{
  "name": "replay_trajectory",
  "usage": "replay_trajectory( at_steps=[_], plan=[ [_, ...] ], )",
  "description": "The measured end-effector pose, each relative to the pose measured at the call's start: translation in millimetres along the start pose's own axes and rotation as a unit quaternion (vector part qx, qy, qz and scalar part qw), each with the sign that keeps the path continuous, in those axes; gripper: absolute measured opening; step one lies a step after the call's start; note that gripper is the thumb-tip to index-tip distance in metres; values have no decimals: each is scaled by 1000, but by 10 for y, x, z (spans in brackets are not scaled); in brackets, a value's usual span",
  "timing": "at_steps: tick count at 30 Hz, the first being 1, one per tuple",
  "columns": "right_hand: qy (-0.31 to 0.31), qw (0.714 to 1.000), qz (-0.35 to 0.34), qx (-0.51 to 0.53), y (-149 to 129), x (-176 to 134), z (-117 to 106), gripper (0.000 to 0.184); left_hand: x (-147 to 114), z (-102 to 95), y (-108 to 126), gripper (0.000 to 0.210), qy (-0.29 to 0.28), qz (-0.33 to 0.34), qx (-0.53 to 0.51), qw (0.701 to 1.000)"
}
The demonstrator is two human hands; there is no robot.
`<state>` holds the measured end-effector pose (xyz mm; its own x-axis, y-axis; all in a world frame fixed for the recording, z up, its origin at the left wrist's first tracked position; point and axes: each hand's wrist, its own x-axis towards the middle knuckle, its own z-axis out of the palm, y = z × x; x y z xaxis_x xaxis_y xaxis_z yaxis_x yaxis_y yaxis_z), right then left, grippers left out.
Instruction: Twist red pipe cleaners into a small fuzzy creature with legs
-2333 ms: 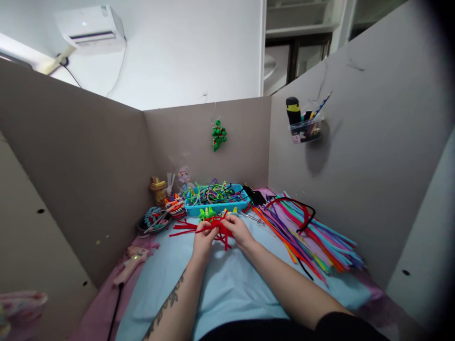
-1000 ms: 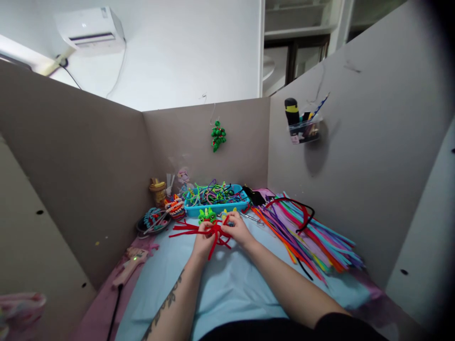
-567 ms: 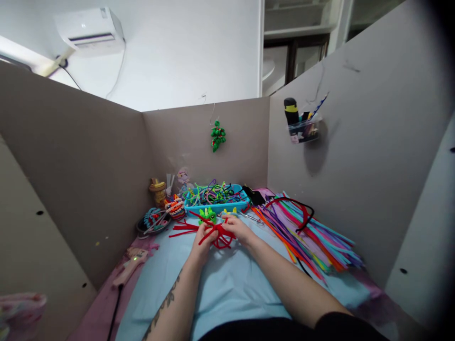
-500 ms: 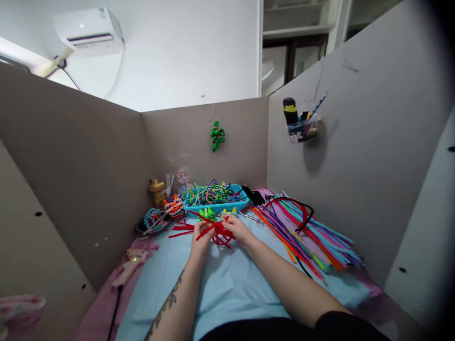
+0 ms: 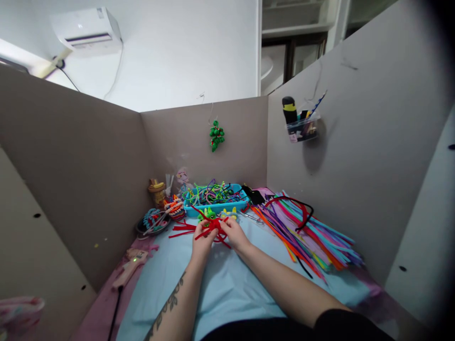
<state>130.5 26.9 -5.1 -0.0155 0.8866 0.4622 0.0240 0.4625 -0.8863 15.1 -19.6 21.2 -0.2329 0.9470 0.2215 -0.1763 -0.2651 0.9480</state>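
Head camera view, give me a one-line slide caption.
Left hand and right hand hold red pipe cleaners over light blue cloth, near a blue tray.

A white air conditioner (image 5: 87,28) sits high on the wall (image 5: 192,52). A bumpy green ornament (image 5: 216,137) hangs on the back board (image 5: 174,137). A clear box (image 5: 302,131) on the right board (image 5: 359,161) holds a pencil (image 5: 317,104). A brown cup (image 5: 157,194) stands near the back left corner. A pink gadget (image 5: 127,273) shows a green light (image 5: 134,259).
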Motion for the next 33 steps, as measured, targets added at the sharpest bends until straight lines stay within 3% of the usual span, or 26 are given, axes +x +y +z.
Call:
replay_trajectory(
  at_steps=[7, 11, 18, 22, 29, 33],
  plan=[
    [30, 991, 55, 117, -100, -12, -30, 34, 5, -19, 41, 55, 0, -28, -10, 1000],
    [30, 996, 29, 85, -141, -15, -51, 27, 15, -30, 48, 57, 27, -52, -17, 998],
    [5, 1000, 15, 12, -94, -27, -22, 24, 32, -47, -5, 62, -16, -33, -27, 999],
    [9, 999, 40, 21, -77, -23, -32, 24, 23, -34, -6, 61, -8, -37, -11, 999],
    [-35, 991, 66, 110, -167, -7, -78, 24, 30, -20, -23, 53, 8, -39, -9, 999],
    [-57, 993, 58, 83, -239, 11, -149, 24, 38, -31, -45, 51, -5, -42, 3, 999]
  ],
)
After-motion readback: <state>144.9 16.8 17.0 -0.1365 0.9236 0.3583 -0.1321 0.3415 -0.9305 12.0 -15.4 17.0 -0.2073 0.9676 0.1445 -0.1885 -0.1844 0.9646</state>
